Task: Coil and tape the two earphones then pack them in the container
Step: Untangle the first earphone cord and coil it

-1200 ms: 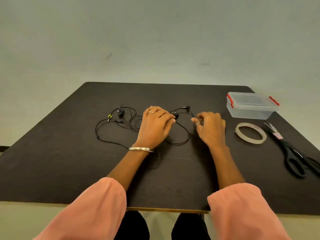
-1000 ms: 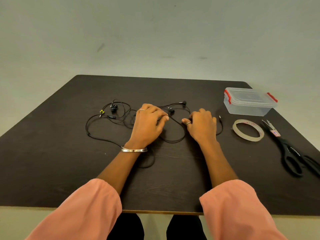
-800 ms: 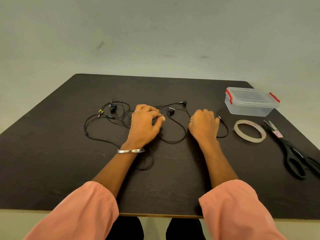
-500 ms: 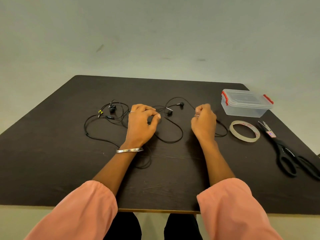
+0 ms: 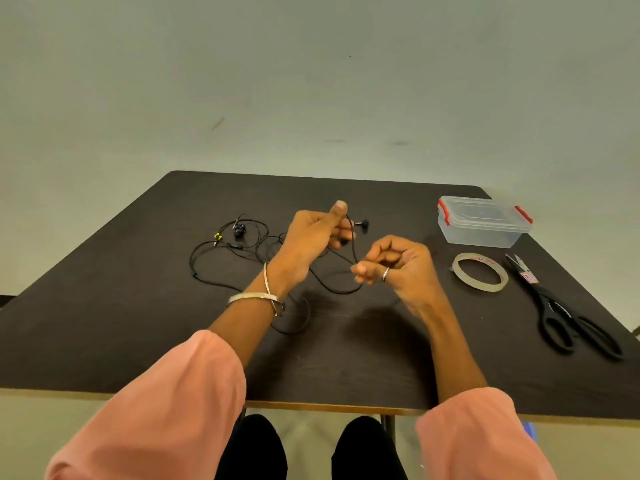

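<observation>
Two black earphones lie tangled on the dark table [image 5: 138, 306]. My left hand [image 5: 311, 240] is raised above the middle, shut on the buds end of one earphone cable [image 5: 353, 244]; one bud [image 5: 364, 223] sticks out to its right. My right hand [image 5: 398, 268] pinches the same cable lower down, and a loop [image 5: 332, 289] sags onto the table between them. The second earphone [image 5: 239, 233], with a yellow-marked plug, lies in loose loops to the left. A clear container [image 5: 481, 221] with red clips and its lid on stands at the far right.
A roll of tape [image 5: 479, 277] lies flat to the right of my right hand. Black scissors [image 5: 561, 306] lie beyond it near the table's right edge. The table's front edge runs just above my pink sleeves.
Both hands have risen off the table. The left hand has turned palm up with the cable's bud end in it, and the right hand has closed on the cable and lifted it.
</observation>
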